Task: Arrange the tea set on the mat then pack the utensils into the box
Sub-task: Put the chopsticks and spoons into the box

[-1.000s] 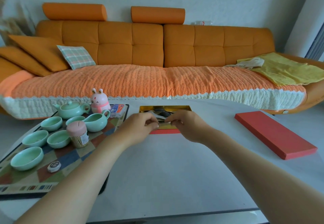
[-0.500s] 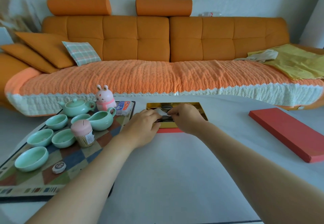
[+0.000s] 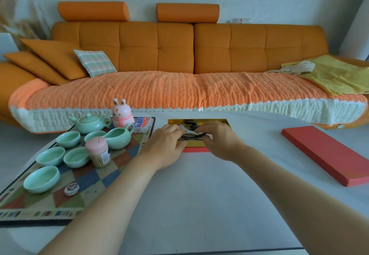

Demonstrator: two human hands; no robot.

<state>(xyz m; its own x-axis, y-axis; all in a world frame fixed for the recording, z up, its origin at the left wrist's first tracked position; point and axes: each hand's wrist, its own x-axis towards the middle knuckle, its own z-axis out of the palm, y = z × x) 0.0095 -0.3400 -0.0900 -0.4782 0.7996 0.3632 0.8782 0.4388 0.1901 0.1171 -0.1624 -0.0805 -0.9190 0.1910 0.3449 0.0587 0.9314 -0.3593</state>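
While left hand (image 3: 164, 141), right hand (image 3: 218, 139) pinch utensils (image 3: 190, 133), hiding box (image 3: 174, 122) interior, lid (image 3: 327, 154) lies apart rightward.

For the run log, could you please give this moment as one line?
left hand: at box, grip unclear | right hand: pinches utensils in box | lid: off, aside | tea set: on mat
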